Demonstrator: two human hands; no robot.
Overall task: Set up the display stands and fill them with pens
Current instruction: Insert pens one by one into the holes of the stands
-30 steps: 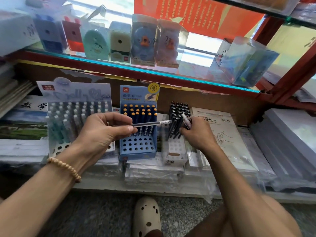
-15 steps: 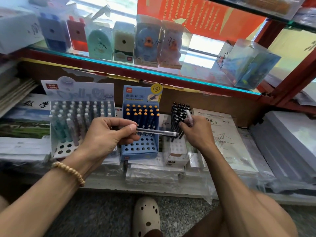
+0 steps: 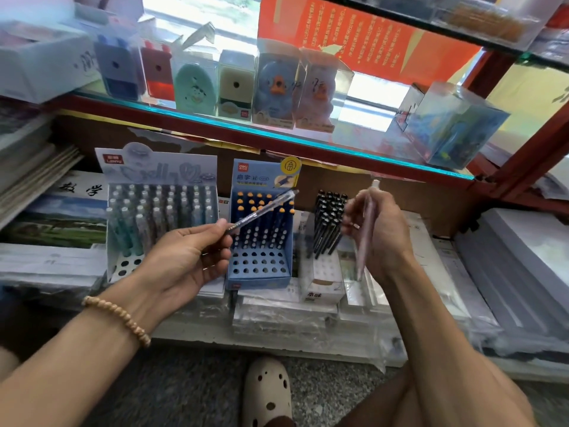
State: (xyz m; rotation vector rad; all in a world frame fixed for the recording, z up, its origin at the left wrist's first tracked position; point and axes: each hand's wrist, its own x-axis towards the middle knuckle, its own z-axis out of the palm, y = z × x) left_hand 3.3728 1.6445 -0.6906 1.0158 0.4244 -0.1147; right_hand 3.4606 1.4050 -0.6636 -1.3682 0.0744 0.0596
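Both hands have lifted their pens above the blue stand (image 3: 260,241). The left hand (image 3: 184,260) pinches a clear pen (image 3: 261,212); the right hand (image 3: 380,232) grips a pale pen (image 3: 366,232). A loose pinch could drop either.

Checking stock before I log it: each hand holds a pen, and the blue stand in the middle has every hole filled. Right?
Not quite. The left hand and right hand do each hold a pen, but the head view shows the blue stand only partly filled: its front rows of holes are empty.
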